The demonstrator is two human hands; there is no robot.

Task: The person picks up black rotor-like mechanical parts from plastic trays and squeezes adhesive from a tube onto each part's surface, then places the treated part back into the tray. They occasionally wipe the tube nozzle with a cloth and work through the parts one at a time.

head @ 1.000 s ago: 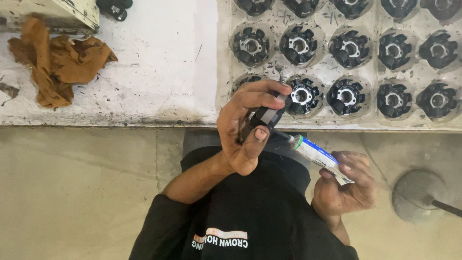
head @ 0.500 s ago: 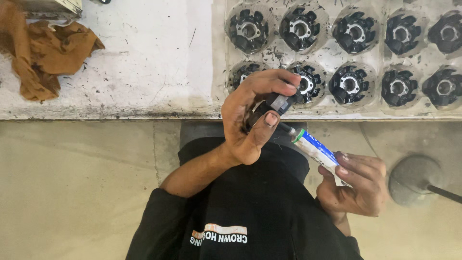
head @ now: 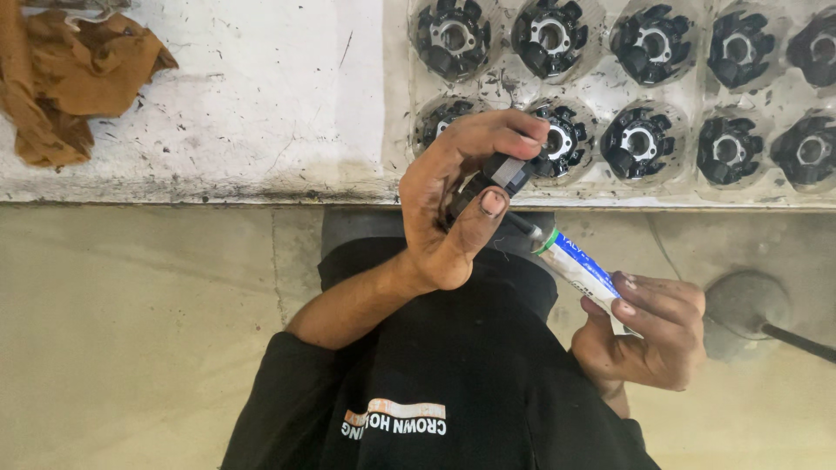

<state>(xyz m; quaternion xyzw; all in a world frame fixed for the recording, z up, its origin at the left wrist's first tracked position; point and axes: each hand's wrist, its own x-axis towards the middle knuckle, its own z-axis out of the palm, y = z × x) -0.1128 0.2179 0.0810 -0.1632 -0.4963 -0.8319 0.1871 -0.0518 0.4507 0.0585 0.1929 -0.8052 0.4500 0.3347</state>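
The left hand (head: 453, 209) holds a small black part (head: 498, 174) in a closed grip, just above the front edge of the bench (head: 261, 104). The right hand (head: 649, 335) grips a tube (head: 579, 265) and its dark nozzle touches the part. The step in hand looks like putting glue or grease on the part. This calls for a light squeeze and a steady nozzle at the right spot. Behind the hands a clear tray (head: 610, 83) carries many similar black parts in round pockets. A brown rag (head: 70, 70) lies well apart at the left. Nothing stands between the two hands.
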